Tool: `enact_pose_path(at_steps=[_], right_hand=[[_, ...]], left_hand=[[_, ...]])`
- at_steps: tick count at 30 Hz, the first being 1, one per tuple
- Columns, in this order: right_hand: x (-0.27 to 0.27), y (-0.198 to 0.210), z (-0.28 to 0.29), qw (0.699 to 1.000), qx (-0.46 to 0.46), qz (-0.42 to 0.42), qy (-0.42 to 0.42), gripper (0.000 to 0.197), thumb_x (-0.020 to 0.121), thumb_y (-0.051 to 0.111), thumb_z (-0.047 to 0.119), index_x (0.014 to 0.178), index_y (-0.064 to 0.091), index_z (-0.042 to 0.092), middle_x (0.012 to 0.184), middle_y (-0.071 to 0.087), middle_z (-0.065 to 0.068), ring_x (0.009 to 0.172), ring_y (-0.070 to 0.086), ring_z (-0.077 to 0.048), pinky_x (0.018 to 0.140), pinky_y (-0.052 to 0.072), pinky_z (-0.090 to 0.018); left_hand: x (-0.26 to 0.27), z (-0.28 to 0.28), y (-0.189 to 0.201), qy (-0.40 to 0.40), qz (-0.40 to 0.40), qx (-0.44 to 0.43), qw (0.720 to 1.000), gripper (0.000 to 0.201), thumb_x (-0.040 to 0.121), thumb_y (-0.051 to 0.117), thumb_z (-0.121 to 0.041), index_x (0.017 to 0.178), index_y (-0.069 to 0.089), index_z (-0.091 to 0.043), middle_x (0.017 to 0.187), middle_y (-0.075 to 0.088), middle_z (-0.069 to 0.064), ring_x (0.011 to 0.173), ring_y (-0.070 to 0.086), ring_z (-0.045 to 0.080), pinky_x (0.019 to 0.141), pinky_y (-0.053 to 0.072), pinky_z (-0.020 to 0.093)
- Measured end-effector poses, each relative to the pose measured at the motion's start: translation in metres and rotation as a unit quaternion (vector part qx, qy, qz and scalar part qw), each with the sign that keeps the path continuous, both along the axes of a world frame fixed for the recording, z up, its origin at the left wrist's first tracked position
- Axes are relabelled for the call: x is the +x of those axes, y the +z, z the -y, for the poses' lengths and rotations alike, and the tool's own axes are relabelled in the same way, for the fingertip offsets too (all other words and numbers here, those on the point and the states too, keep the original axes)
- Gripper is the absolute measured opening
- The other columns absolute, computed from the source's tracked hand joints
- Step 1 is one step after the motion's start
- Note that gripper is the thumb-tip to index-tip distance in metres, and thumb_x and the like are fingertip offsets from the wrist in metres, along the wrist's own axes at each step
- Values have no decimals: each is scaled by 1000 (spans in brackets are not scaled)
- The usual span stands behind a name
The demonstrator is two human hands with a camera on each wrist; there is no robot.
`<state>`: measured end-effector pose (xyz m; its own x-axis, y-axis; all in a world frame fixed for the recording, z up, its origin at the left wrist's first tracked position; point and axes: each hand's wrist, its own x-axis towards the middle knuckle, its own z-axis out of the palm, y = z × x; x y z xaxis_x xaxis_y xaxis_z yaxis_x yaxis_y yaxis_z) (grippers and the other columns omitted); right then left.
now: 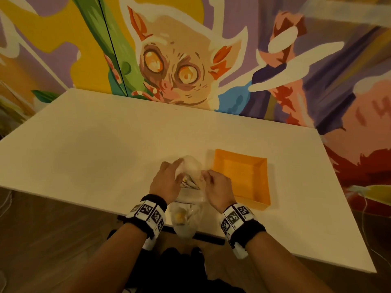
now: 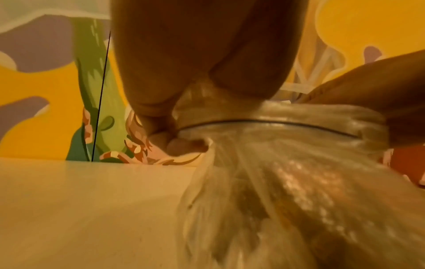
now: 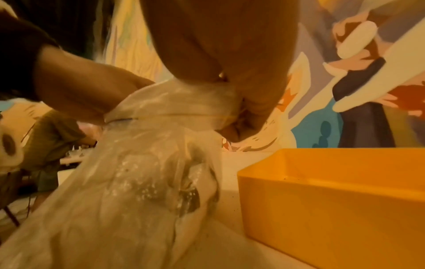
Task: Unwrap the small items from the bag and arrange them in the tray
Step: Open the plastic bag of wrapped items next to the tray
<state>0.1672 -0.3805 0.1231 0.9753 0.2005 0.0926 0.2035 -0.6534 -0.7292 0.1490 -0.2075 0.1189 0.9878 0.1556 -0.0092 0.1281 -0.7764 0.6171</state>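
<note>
A translucent plastic zip bag (image 1: 190, 199) lies at the near edge of the white table (image 1: 95, 149), its lower end hanging over the edge with yellowish small items (image 1: 179, 216) inside. My left hand (image 1: 167, 180) pinches the left end of the bag's (image 2: 264, 182) top strip, and my right hand (image 1: 218, 187) pinches the right end of the bag (image 3: 147, 172). Both hands hold the mouth stretched between them. The orange tray (image 1: 243, 178) stands just right of my right hand and holds nothing; its wall (image 3: 322, 209) fills the right wrist view's lower right.
A painted mural wall (image 1: 190, 60) rises right behind the table's far edge. Dark floor (image 1: 53, 240) lies below the near edge. A thin white cable (image 1: 364, 218) hangs off the table's right side.
</note>
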Motion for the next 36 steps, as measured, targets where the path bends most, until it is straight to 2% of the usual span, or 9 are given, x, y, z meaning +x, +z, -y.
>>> enact_pose_path(at_steps=[4, 10, 13, 16, 19, 22, 28, 32, 36], right_hand=[[11, 6, -4, 990, 104, -89, -38, 47, 104, 30, 40, 70, 49, 13, 68, 52, -4, 65, 48, -19, 64, 35, -31], [34, 8, -7, 964, 175, -192, -63, 50, 103, 35, 37, 57, 41, 16, 53, 43, -2, 66, 51, -26, 62, 34, -35], [26, 9, -8, 987, 32, -158, 3, 40, 102, 36, 42, 92, 54, 8, 89, 59, -11, 85, 58, -26, 70, 40, -32], [13, 0, -8, 993, -26, -104, 54, 72, 89, 51, 60, 143, 27, 19, 135, 48, -10, 118, 50, -28, 95, 45, -41], [9, -4, -11, 991, -99, -16, 87, 77, 90, 56, 52, 151, 13, 33, 123, 51, -9, 110, 51, -27, 92, 46, -42], [11, 5, -20, 992, -88, -39, 82, 66, 96, 56, 31, 152, 20, 27, 115, 48, -6, 102, 52, -23, 88, 46, -33], [13, 19, -21, 989, -126, -35, 65, 29, 101, 41, 23, 94, 65, 7, 96, 62, -11, 93, 57, -26, 76, 39, -30], [18, 19, -19, 986, 49, -153, -35, 42, 104, 34, 32, 73, 55, 12, 76, 58, -7, 75, 53, -24, 72, 41, -33], [30, 8, -21, 889, 286, -342, -107, 40, 101, 40, 30, 82, 62, 4, 85, 64, -23, 81, 60, -32, 82, 51, -47]], left_hand=[[18, -15, 13, 27, -3, 15, 1000, 28, 104, 34, -23, 104, 61, -15, 96, 58, 7, 89, 58, 31, 73, 42, 33], [30, -15, 36, 78, -82, -183, 977, 41, 106, 27, -30, 90, 55, -4, 85, 56, 8, 86, 52, 26, 80, 39, 32], [27, -18, 28, 87, -129, -228, 961, 39, 105, 30, -30, 104, 59, -4, 105, 61, 13, 95, 55, 27, 89, 42, 35], [25, -24, 12, 44, -99, -165, 980, 38, 102, 40, -40, 117, 56, -9, 118, 60, 9, 103, 55, 26, 91, 43, 38], [20, -25, 3, -1, -38, -138, 990, 45, 92, 61, -34, 132, 47, -20, 117, 59, 4, 104, 57, 23, 89, 46, 34], [19, -20, 2, -10, -2, -96, 995, 23, 98, 54, -28, 117, 61, -17, 109, 65, 5, 102, 59, 24, 85, 42, 27], [23, -19, 14, -15, 18, -208, 978, 41, 101, 45, -32, 64, 48, -16, 56, 38, -4, 50, 34, 9, 56, 31, 28], [19, -16, 16, 10, 24, -242, 970, 20, 95, 54, -44, 97, 57, -25, 65, 55, -6, 52, 48, 7, 57, 39, 26], [9, -17, 10, -125, 13, -128, 984, 37, 87, 69, -40, 120, 53, -45, 111, 58, -16, 92, 56, 1, 76, 45, 21]])
